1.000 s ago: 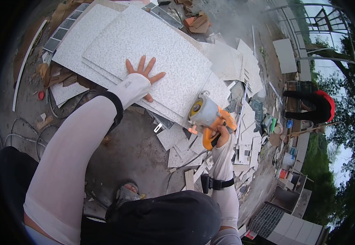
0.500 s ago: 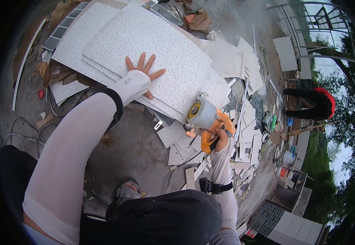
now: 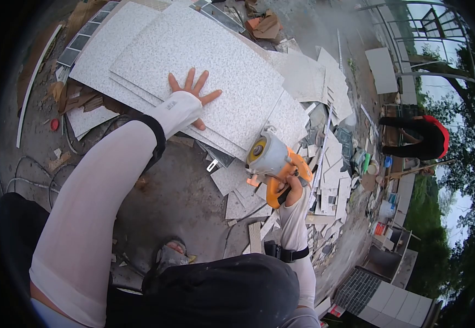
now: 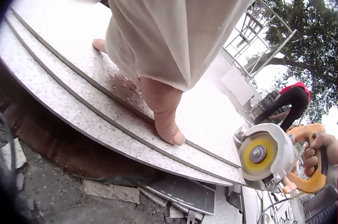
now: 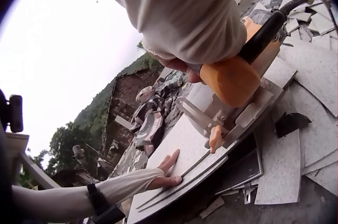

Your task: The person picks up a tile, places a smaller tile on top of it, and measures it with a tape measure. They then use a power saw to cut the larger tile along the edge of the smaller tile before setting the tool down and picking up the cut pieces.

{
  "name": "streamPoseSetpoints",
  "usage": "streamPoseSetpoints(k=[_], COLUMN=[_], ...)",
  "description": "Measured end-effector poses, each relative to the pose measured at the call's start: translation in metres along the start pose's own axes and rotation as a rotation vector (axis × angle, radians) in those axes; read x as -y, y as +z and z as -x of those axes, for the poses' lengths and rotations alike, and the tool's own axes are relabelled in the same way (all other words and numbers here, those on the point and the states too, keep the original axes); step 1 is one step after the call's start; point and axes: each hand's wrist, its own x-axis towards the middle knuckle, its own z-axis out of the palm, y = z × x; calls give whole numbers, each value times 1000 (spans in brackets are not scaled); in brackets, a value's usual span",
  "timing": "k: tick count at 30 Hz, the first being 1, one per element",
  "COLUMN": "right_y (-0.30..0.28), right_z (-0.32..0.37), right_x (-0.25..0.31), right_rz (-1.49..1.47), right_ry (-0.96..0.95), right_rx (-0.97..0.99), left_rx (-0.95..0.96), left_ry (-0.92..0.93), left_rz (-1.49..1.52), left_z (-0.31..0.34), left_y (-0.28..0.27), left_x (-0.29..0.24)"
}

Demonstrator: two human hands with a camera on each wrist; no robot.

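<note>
My left hand [image 3: 192,94] lies flat with fingers spread on the top one of several stacked, white speckled tiles [image 3: 193,44]. In the left wrist view its thumb [image 4: 166,121] hangs over the stepped front edges of the stack. My right hand [image 3: 293,190] grips the rear handle of an orange and grey handheld tile saw [image 3: 270,154]. The saw sits at the right end of the near edge, its yellow-centred round blade [image 4: 257,154] facing left. From the right wrist, the saw's orange body [image 5: 232,82] hides most of the gripping fingers.
Broken tile pieces [image 3: 330,188] litter the ground right of the stack. Cables [image 3: 32,172] loop on the left, near a white strip [image 3: 35,87]. Another person [image 3: 420,138] bends over at the far right. A sandalled foot [image 3: 173,252] stands below, and dust hangs beyond the stack.
The saw and my right hand have shifted slightly left and toward me along the near edge of the tiles. My left hand stays in place on the top tile.
</note>
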Motion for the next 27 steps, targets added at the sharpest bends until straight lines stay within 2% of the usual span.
streamPoseSetpoints(k=[11,27], right_y=[6,4], right_z=[12,16], right_x=[0,-7], right_rz=[-11,-33], right_ry=[-18,36], right_rx=[-50,26], left_rx=[19,24], left_ry=[2,-2], left_rz=[-6,2], left_z=[1,4], left_y=[-3,-5], left_x=[0,0])
